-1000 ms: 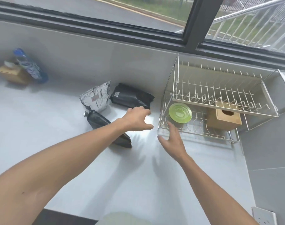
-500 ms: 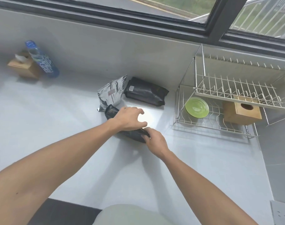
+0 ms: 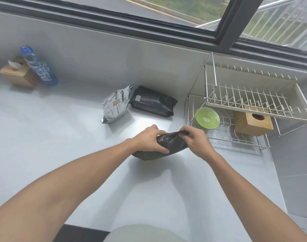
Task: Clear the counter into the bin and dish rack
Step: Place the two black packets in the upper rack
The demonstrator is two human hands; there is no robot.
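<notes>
Both hands now grip the black pouch (image 3: 168, 145), lifted off the counter (image 3: 62, 137) where it lay half a second ago: left hand (image 3: 149, 140) clasps its body, right hand (image 3: 196, 138) pinches its top, near the dish rack (image 3: 254, 102)

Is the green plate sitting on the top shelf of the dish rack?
No. The green plate sits on the lower tier of the dish rack, left of a wooden box, under the upper shelf.
</notes>
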